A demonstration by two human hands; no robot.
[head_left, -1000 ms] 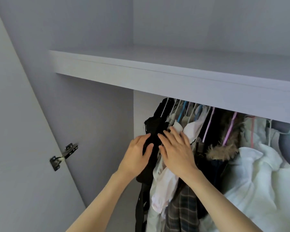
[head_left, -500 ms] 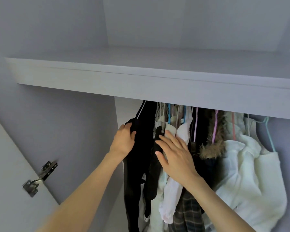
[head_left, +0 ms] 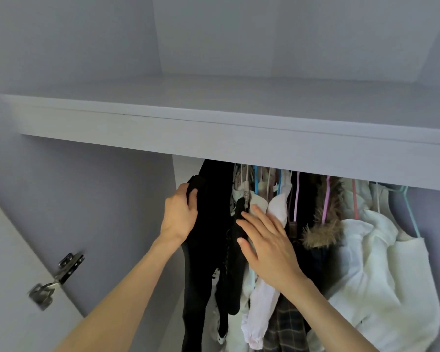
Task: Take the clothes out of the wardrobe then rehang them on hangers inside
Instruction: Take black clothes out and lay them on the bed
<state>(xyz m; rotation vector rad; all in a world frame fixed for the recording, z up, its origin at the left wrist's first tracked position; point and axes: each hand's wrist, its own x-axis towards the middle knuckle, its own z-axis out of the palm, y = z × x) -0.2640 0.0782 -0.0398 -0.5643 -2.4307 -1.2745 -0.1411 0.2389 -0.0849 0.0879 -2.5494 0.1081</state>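
A row of clothes hangs on coloured hangers under the wardrobe shelf. At the left end hangs a long black garment. My left hand grips its upper left edge, thumb curled over the fabric. My right hand lies flat with straight fingers against the neighbouring clothes, touching a second black piece and a white sleeve. Further right hang a fur-trimmed dark coat and a white fleece garment. The rail itself is hidden behind the shelf.
The wardrobe's grey side wall stands left of the clothes. The open door with a metal hinge is at the lower left. A light blue hanger hangs at the far right.
My left hand has pulled the black garment's edge leftward, apart from the other clothes. My right hand stays flat on the neighbouring garments. The view has shifted right and up.
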